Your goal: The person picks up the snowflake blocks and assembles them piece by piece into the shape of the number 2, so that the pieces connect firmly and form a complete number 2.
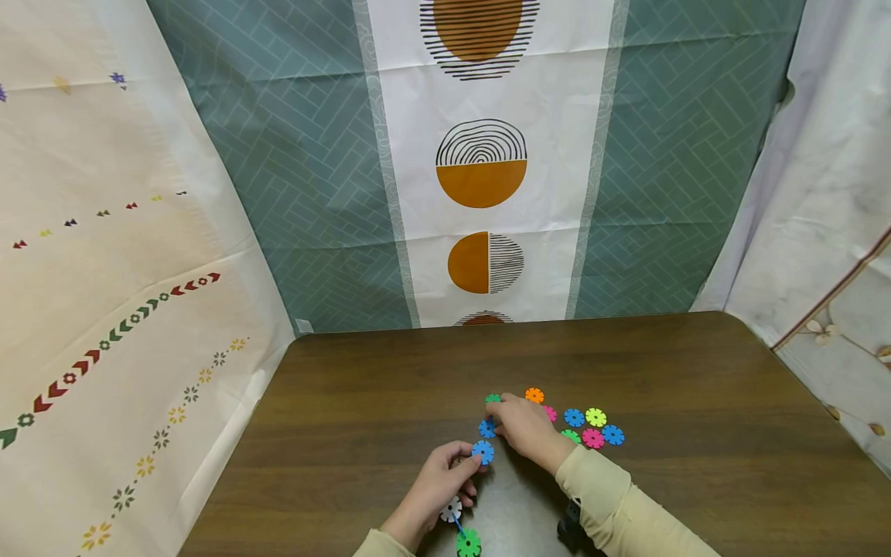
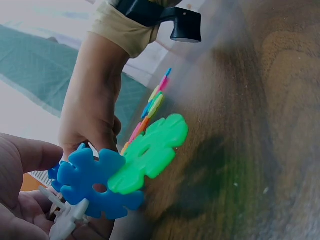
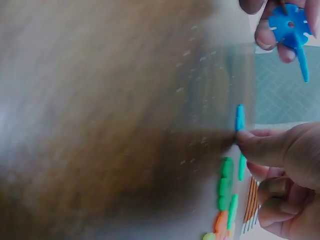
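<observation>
My left hand [image 1: 442,478] pinches a blue flower-shaped plastic disc [image 1: 483,452] between thumb and fingers. Below that hand hang a white disc [image 1: 451,509] and a green disc [image 1: 469,543], with a blue disc [image 2: 100,185] seen edge-on from above between them. The left wrist view shows these notched discs slotted together. My right hand [image 1: 527,427] reaches across to the table, thumb and finger pinching the edge of another blue disc [image 1: 487,428]. Just past its fingertips lies a green disc [image 1: 493,398].
Right of my right hand, loose discs lie on the brown table [image 1: 376,387]: an orange disc [image 1: 534,395], a yellow disc [image 1: 595,417], a pink disc [image 1: 593,439] and several others. Patterned cloths hang behind the table and at both sides.
</observation>
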The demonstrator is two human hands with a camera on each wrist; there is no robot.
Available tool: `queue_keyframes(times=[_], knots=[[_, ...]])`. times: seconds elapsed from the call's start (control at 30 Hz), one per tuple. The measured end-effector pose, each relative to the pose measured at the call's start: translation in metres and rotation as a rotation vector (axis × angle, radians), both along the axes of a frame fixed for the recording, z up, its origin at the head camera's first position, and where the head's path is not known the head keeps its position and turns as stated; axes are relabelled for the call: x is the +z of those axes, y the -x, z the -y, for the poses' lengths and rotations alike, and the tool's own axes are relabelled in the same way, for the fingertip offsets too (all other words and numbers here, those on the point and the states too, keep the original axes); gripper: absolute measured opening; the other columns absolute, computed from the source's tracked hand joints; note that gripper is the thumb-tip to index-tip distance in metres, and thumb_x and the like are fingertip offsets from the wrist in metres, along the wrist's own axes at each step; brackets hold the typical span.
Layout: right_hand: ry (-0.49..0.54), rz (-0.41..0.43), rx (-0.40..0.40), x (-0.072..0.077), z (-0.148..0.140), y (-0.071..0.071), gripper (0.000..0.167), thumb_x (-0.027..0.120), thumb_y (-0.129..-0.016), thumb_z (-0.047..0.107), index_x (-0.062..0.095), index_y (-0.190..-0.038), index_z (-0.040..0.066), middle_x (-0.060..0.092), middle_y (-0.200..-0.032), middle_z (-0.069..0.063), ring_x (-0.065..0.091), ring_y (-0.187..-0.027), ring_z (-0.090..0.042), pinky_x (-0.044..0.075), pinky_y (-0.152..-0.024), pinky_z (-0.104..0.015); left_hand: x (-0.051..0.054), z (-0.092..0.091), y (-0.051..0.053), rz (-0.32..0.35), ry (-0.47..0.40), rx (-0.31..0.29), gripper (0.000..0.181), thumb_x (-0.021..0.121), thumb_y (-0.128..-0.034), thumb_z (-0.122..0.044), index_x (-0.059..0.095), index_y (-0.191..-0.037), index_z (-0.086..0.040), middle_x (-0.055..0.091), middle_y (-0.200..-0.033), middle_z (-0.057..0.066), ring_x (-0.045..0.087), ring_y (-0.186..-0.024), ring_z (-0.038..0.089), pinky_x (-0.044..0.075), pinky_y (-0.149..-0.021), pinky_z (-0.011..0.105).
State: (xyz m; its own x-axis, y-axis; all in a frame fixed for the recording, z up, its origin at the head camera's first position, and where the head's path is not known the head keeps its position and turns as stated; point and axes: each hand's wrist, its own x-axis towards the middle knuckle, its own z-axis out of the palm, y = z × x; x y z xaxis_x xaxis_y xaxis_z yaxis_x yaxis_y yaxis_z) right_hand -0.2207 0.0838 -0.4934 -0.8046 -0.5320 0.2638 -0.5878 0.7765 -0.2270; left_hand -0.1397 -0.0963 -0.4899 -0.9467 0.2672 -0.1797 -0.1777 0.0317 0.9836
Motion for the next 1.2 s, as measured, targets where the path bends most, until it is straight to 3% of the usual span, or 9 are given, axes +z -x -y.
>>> queue_keyframes(times=[0.2,0.3,0.43,0.63,1.0,1.2], knots=[[0.057,0.122,0.000,0.004,-0.004,-0.003,0.030,0.085,-0.074,0.012,0.056,-0.082,0.013,0.047,-0.076,0.002,0.051,-0.066,-0.016,0.042,-0.056,-0.030,-0.001,0.000,0.000,-0.007,-0.016,0.018,0.029,0.059,-0.0971,-0.013,0.057,-0.118,0.006,0.068,-0.093,0.017,0.054,-0.056,0.011,0.047,-0.047,0.022],[0.115,0.203,-0.006,0.005,-0.008,-0.005,0.030,0.083,-0.078,0.012,0.053,-0.077,0.014,0.046,-0.072,0.007,0.045,-0.065,-0.011,0.039,-0.058,-0.027,-0.002,0.000,0.000,-0.024,-0.030,0.017,0.038,0.058,-0.0977,-0.014,0.052,-0.131,0.004,0.067,-0.093,0.018,0.054,-0.057,0.012,0.047,-0.047,0.022],[0.221,0.235,0.025,0.007,-0.015,-0.012,0.025,0.077,-0.083,0.011,0.055,-0.074,0.016,0.050,-0.070,0.010,0.045,-0.064,-0.008,0.040,-0.059,-0.025,-0.004,0.001,0.001,-0.036,-0.039,0.024,0.042,0.058,-0.0984,-0.015,0.050,-0.138,-0.001,0.066,-0.092,0.017,0.054,-0.056,0.012,0.048,-0.047,0.022],[0.327,0.195,0.078,0.012,-0.028,-0.026,0.019,0.072,-0.089,0.013,0.058,-0.078,0.019,0.060,-0.075,0.013,0.045,-0.061,-0.003,0.041,-0.056,-0.023,-0.003,0.000,0.002,-0.038,-0.047,0.052,0.041,0.058,-0.0986,-0.015,0.052,-0.137,-0.003,0.066,-0.092,0.017,0.054,-0.056,0.012,0.048,-0.047,0.023],[0.339,0.187,0.071,0.013,-0.037,-0.042,0.009,0.070,-0.091,0.016,0.068,-0.082,0.018,0.064,-0.079,0.014,0.043,-0.058,0.000,0.040,-0.054,-0.021,-0.003,-0.005,0.005,-0.047,-0.050,0.055,0.041,0.056,-0.1001,-0.015,0.050,-0.138,0.000,0.067,-0.098,0.019,0.055,-0.056,0.012,0.049,-0.047,0.024],[0.311,0.047,0.089,0.009,-0.031,-0.049,0.020,0.073,-0.087,0.012,0.059,-0.075,0.017,0.051,-0.066,0.015,0.039,-0.056,-0.001,0.035,-0.052,-0.020,-0.005,-0.007,0.006,-0.047,-0.052,0.024,0.039,0.054,-0.1009,-0.012,0.050,-0.136,0.004,0.064,-0.094,0.015,0.054,-0.053,0.012,0.047,-0.045,0.021]])
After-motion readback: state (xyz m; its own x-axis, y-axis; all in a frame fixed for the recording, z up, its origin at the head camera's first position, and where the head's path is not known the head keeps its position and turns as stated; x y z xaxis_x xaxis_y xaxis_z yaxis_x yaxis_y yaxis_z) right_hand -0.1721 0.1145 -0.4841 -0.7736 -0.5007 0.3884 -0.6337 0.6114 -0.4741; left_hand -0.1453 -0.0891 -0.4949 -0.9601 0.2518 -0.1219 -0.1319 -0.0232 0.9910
